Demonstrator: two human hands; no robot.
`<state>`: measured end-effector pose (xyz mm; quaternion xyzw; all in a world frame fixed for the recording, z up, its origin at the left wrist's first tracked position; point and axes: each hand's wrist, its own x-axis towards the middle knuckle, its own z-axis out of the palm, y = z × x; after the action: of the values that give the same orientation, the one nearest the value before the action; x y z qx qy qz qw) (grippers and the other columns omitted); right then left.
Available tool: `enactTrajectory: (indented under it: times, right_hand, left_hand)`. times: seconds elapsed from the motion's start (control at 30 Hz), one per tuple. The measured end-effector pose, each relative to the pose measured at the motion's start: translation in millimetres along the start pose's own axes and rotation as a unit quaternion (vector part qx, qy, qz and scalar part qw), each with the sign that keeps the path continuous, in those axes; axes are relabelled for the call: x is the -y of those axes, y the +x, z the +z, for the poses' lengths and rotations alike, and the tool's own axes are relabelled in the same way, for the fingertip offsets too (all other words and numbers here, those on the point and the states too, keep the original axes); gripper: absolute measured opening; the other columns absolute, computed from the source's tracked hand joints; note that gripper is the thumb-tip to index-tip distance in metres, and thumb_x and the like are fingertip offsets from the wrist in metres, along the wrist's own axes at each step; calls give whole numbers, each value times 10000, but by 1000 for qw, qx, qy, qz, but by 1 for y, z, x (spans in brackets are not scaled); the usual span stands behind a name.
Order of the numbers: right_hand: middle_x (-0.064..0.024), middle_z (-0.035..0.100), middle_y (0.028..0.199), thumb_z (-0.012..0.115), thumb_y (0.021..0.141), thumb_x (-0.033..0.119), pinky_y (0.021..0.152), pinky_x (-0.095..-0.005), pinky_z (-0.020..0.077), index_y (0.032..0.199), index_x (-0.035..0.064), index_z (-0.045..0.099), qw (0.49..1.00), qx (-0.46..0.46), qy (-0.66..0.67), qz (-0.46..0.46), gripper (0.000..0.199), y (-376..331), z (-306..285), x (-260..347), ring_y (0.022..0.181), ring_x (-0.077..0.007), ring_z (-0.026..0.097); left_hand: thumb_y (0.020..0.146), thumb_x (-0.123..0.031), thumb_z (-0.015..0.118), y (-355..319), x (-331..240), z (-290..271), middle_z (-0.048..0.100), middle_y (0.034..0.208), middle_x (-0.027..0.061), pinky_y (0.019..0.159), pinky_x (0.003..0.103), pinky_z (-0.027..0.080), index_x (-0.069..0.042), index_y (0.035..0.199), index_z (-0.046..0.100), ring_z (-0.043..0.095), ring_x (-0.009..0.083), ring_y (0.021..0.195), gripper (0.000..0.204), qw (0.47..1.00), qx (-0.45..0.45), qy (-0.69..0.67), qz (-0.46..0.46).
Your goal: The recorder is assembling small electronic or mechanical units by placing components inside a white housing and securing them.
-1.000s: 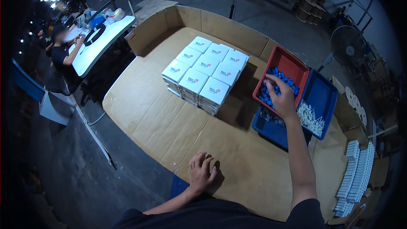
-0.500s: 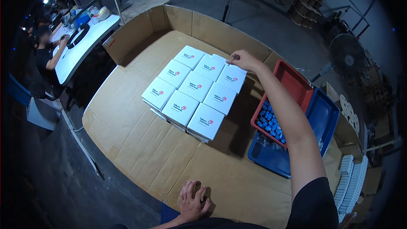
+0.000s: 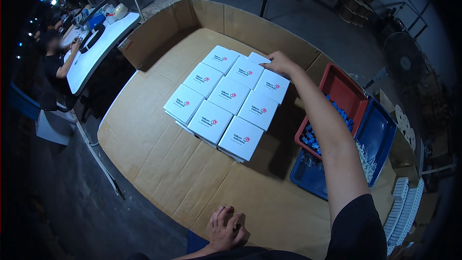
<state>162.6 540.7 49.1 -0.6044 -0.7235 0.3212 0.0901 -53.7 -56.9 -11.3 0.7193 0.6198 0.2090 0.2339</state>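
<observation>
While the person leans over the cardboard-covered table [image 3: 144, 130], things stand thus:
Right hand [image 3: 279, 62]: stretched far, fingertips pinched on the corner of the farthest white box [image 3: 259, 58].
Left hand [image 3: 224, 224]: flat on the near table edge, fingers spread, holding nothing.
White boxes [image 3: 226, 101]: a close block at the table's middle, touching one another.
Red bin [image 3: 337, 96]: right of the boxes, holding blue parts [image 3: 313, 139].
Blue bin [image 3: 380, 135]: just right of the red one.
Another person [image 3: 55, 62]: far left, at a white table.
</observation>
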Motion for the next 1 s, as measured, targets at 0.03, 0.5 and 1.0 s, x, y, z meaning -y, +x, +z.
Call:
enactTrajectory:
  times: [0.03,0.5,1.0]
  right_hand:
    - [-130,769,1029,901,836,321,728,-362,564,1173,-24,750,1000,-2,1,-5,505,-1,3,4,821,-188,716]
    - [-35,696,1006,813,899,43,895,-276,527,1065,14,632,856,-303,301,-290,247,-211,-53,84,972,-102,657]
    - [-77,705,1225,786,933,43,1011,-311,502,1380,-10,598,760,-252,586,124,488,-624,254,-27,1138,-161,650]
  left_hand:
    - [795,-340,787,-2,0,-1,463,1500,174,1159,548,321,-171,1301,655,405,402,1423,550,1000,-2,-4,-5]
    - [841,-302,763,-5,-3,-6,483,1472,168,1181,550,303,-145,1267,677,378,415,1453,461,995,-74,-52,37]
    - [1031,-161,651,-19,4,11,711,1011,85,793,295,528,-30,1140,685,683,190,886,173,932,38,-358,27]
